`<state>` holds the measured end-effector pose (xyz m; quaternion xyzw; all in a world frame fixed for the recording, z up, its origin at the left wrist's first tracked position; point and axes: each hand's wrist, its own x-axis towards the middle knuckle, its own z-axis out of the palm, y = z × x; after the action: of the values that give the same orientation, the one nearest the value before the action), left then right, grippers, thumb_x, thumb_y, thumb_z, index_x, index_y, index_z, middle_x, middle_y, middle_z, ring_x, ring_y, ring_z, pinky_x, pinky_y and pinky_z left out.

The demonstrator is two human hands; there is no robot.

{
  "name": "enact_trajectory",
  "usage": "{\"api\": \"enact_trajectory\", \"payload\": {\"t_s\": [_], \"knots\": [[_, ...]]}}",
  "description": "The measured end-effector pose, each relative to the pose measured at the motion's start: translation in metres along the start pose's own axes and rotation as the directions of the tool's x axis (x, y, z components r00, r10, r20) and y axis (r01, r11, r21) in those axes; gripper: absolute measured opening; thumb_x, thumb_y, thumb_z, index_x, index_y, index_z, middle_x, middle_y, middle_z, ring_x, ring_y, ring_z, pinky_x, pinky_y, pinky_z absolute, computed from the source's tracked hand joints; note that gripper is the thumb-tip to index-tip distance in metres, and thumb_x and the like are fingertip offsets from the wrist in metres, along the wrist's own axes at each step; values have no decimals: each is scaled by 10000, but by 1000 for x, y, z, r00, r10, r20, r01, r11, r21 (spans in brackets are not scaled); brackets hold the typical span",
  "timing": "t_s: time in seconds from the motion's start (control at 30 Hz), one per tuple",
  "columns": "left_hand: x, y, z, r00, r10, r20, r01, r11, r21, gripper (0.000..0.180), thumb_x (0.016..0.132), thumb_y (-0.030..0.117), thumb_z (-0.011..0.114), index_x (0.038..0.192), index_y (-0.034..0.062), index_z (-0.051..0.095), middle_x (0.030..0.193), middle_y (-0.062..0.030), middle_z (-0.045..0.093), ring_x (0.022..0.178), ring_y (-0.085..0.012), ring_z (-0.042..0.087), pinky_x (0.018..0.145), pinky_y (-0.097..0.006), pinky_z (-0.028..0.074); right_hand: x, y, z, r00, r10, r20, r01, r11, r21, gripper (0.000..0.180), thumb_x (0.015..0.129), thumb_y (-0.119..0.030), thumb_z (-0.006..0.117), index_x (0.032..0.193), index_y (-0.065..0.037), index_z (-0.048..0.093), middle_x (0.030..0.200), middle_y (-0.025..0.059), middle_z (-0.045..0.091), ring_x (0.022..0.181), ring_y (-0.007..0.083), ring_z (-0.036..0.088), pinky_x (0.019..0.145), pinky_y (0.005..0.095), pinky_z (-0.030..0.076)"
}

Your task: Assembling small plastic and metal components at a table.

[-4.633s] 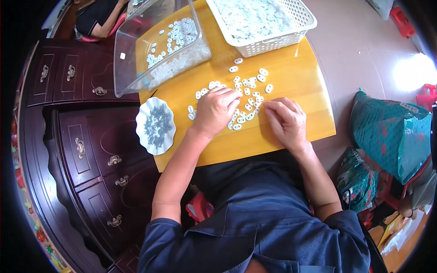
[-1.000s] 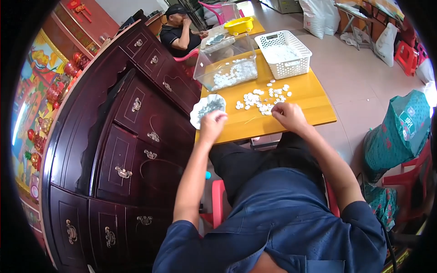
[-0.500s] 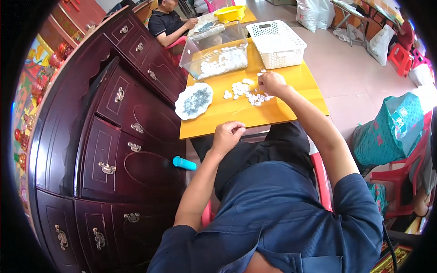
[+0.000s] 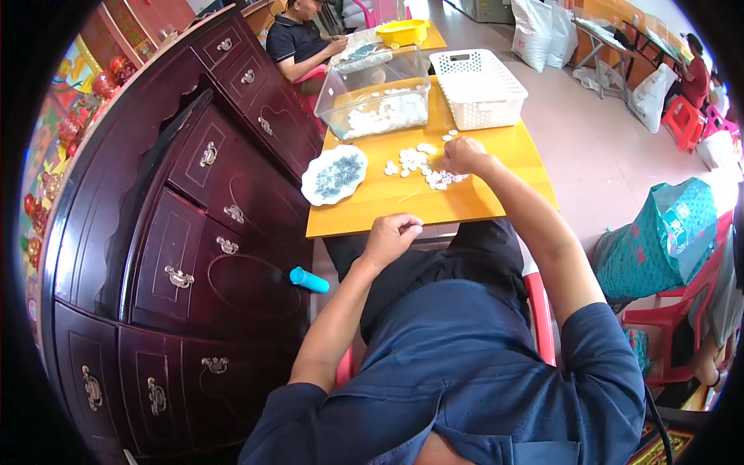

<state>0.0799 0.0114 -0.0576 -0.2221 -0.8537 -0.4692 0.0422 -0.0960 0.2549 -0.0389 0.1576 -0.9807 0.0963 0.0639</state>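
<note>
Small round white pieces (image 4: 415,159) lie in a loose pile on the yellow table (image 4: 488,203). At the right side of that pile is my right hand (image 4: 466,156), its fingers curled down and closed; whatever they hold is hidden. My left hand (image 4: 393,239) stays at the table's near edge, thumb and fingers pinched together, and I cannot make out anything in it. A white scalloped plate (image 4: 311,184) with small dark grey-green bits sits on the left. Behind the pile stands a clear plastic bin (image 4: 335,108) containing more white pieces.
A white perforated basket (image 4: 487,115) stands at the table's far right. Dark wooden drawers (image 4: 167,232) line the left side, with a turquoise bottle (image 4: 309,279) beside them. Across the table's far end sits another person (image 4: 298,43). A teal bag (image 4: 659,240) is at right.
The whole view has shifted a little. Both hands stay in nearly the same places, the right one still at the pile with its fingers closed.
</note>
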Motion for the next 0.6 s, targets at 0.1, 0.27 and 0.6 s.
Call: {"api": "enact_trajectory", "payload": {"t_s": [0.1,0.27,0.6], "knots": [[-2,3,-2,999,-28,-28,28,999,-18,139,849,100,715,949,12,754,802,-93,748,680,-139,696,664,-282,552,-6,-6,-6,999,-36,4,36,999,32,202,830,-225,580,844,-93,732,867,180,728,846,347,712,768,449,564],[0,-4,2,1000,-14,-13,13,997,-72,134,915,79,691,1003,-13,733,837,-35,758,656,-39,620,600,-222,503,-8,2,-16,999,-28,20,26,995,100,186,846,-215,581,880,-95,719,873,175,726,854,348,705,771,453,552],[14,31,-14,984,25,-175,-39,996,-82,144,898,60,697,1015,-19,723,770,-79,726,652,-115,683,612,-263,547,-48,-14,-49,987,-80,-142,141,852,505,268,930,-273,595,921,-28,700,825,184,702,827,338,694,756,420,535]]}}
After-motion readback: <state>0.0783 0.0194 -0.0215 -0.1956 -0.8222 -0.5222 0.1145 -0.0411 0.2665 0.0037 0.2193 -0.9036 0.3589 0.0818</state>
